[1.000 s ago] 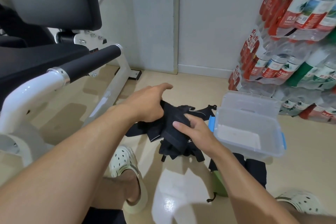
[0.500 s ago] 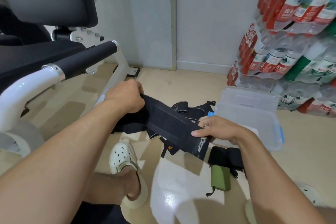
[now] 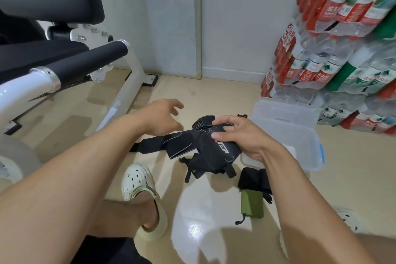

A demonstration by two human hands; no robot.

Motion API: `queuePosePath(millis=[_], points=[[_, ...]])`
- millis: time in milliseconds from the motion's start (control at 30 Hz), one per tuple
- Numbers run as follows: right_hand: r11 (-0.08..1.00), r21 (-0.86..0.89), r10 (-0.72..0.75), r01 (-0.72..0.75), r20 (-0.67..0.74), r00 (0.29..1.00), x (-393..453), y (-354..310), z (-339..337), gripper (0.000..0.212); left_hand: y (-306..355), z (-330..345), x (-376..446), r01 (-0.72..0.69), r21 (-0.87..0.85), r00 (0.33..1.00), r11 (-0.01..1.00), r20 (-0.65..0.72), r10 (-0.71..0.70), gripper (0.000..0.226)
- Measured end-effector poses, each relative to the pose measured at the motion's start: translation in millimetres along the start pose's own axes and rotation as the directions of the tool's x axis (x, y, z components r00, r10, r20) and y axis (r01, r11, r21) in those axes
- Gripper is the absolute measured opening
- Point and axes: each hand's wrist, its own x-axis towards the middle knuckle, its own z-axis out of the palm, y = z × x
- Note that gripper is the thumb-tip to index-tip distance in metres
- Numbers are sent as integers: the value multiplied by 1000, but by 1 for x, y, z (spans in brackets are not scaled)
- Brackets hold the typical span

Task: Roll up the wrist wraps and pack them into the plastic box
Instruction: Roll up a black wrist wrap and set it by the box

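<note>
Since half a second ago my left hand (image 3: 159,117) has let go of the black wrist wrap (image 3: 205,146) and hovers released, frame centre. The clear plastic box (image 3: 300,135) sits centre right. My right hand (image 3: 242,137) pinches the wrap beside it.

The location was a home gym or storage room: a padded weight bench (image 3: 49,34) stood on beige flooring (image 3: 214,100), beside stacked bottled-water packs (image 3: 334,34).

My one head-worn wide-angle camera looks forward and down, close over both forearms toward the floor (image 3: 214,96).
</note>
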Motion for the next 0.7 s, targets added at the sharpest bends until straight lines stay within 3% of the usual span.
queuePosePath(millis=[133, 300, 467, 533, 700], points=[[998, 28, -64, 63, 54, 996, 0, -7, 5, 38, 13, 6, -6, -103, -117, 986, 988, 115, 117, 67], [994, -4, -111, 111, 71, 991, 0, -15, 4, 37, 14, 11, -3, -130, -187, 984, 974, 94, 150, 36], [979, -68, -196, 191, -84, 977, 1, -16, 9, 32, 20, 14, -6, -144, -296, 986, 944, 39, 162, 33], [976, -36, -219, 217, -142, 965, 3, -14, 13, 26, 22, 14, -7, -130, -240, 991, 962, 13, 137, 36], [981, -53, -192, 189, -469, 862, 21, 7, -2, 13, 11, 4, -3, -22, -17, 1000, 1000, -11, 22, 30]])
